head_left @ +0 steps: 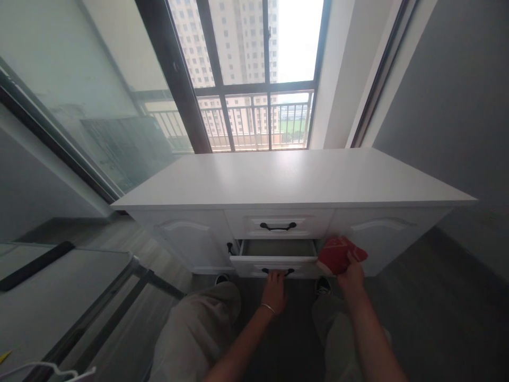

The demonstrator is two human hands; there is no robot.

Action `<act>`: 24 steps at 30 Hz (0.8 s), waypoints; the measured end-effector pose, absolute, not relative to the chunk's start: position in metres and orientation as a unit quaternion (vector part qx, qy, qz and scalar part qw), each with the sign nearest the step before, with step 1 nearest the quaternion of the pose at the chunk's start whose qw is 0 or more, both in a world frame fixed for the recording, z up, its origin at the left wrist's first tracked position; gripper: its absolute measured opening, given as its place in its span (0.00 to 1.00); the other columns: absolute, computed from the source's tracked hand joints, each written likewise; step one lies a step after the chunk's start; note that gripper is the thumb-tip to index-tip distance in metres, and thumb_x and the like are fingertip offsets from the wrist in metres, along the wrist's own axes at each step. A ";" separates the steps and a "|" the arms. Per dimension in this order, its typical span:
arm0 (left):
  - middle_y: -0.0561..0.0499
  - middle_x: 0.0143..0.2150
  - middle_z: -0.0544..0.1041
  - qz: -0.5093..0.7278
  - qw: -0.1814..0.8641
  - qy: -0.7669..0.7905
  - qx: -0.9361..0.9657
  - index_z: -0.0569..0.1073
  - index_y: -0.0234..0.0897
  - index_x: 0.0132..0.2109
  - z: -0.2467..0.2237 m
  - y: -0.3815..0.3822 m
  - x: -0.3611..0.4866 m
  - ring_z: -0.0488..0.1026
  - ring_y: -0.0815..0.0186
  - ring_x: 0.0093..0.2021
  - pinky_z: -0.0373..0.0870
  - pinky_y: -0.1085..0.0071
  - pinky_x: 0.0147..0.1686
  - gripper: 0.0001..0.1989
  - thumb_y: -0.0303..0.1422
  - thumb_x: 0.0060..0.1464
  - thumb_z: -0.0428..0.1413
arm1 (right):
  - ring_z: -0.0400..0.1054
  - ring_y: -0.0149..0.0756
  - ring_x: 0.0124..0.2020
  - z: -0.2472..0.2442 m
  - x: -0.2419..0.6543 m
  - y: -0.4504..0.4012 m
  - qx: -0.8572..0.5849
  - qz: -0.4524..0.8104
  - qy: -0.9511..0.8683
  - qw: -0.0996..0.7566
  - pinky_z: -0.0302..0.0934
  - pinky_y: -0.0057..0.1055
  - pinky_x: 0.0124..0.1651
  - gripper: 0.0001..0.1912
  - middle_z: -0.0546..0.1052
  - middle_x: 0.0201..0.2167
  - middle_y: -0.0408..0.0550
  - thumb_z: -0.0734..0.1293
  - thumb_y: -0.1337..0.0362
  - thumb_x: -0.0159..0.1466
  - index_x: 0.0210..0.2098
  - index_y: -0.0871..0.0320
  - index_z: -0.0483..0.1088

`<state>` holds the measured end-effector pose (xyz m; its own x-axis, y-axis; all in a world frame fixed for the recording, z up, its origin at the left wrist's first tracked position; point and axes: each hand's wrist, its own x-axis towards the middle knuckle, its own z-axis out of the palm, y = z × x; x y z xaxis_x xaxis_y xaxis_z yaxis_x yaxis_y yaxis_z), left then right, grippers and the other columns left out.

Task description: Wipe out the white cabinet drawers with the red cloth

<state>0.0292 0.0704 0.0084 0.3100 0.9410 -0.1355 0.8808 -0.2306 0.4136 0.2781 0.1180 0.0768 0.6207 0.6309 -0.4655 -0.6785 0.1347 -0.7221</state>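
The fingers of my left hand are hooked over the black handle of the lower drawer. This drawer stands partly pulled out, and a pale bare strip of its inside shows. A folded red cloth is gripped in my right hand, just beside the drawer's right end and in front of the right cabinet door. The upper drawer is closed, with its own black handle. Both drawers belong to a white cabinet.
To the left, a table with a dark metal frame carries a long black bar. My shoes are close to the cabinet's base. A glass sliding door and a window are behind the cabinet; a grey wall is right.
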 end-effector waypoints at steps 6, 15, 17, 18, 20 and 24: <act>0.33 0.70 0.62 -0.040 0.266 0.492 0.828 0.57 0.31 0.72 0.030 0.020 0.007 0.58 0.44 0.70 0.57 0.51 0.68 0.42 0.42 0.55 0.60 | 0.77 0.32 0.38 0.087 0.276 0.113 -0.510 0.474 0.041 0.717 0.75 0.32 0.46 0.16 0.80 0.47 0.48 0.64 0.69 0.65 0.52 0.55 0.73; 0.31 0.64 0.72 -0.173 0.293 0.337 0.878 0.65 0.30 0.68 0.071 0.020 -0.003 0.68 0.42 0.65 0.67 0.50 0.62 0.40 0.44 0.54 0.63 | 0.78 0.41 0.42 0.100 0.259 0.105 -0.534 0.569 -0.024 0.625 0.76 0.38 0.47 0.12 0.81 0.38 0.52 0.68 0.69 0.60 0.43 0.58 0.75; 0.31 0.63 0.73 -0.172 0.298 0.339 0.876 0.66 0.29 0.67 0.063 0.018 -0.002 0.70 0.42 0.64 0.69 0.49 0.60 0.38 0.44 0.54 0.62 | 0.78 0.43 0.45 0.101 0.253 0.105 -0.534 0.594 -0.049 0.599 0.75 0.39 0.49 0.11 0.81 0.38 0.53 0.69 0.68 0.59 0.42 0.59 0.75; 0.31 0.63 0.73 -0.168 0.301 0.343 0.874 0.66 0.30 0.67 0.056 0.016 0.000 0.70 0.42 0.63 0.70 0.49 0.60 0.38 0.45 0.55 0.61 | 0.78 0.44 0.47 0.100 0.249 0.105 -0.533 0.606 -0.061 0.587 0.75 0.40 0.50 0.11 0.81 0.39 0.54 0.70 0.67 0.58 0.41 0.59 0.75; 0.31 0.63 0.73 -0.161 0.299 0.354 0.871 0.67 0.31 0.67 0.039 0.009 0.005 0.71 0.42 0.63 0.70 0.48 0.59 0.37 0.45 0.55 0.60 | 0.77 0.45 0.48 0.094 0.240 0.106 -0.533 0.620 -0.077 0.571 0.75 0.40 0.50 0.11 0.81 0.39 0.54 0.71 0.66 0.57 0.40 0.59 0.75; 0.35 0.62 0.75 -0.148 0.282 0.362 0.876 0.74 0.37 0.62 -0.002 -0.005 0.020 0.68 0.39 0.65 0.68 0.44 0.62 0.33 0.43 0.50 0.63 | 0.78 0.45 0.44 0.064 0.205 0.112 -0.521 0.627 -0.117 0.567 0.76 0.39 0.45 0.13 0.81 0.36 0.51 0.74 0.66 0.52 0.38 0.59 0.75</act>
<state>0.0203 -0.0051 -0.0015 0.6942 0.5511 -0.4630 0.7177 -0.5783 0.3879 0.2051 0.1120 0.0640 0.1869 0.8334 -0.5201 -0.5885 -0.3290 -0.7385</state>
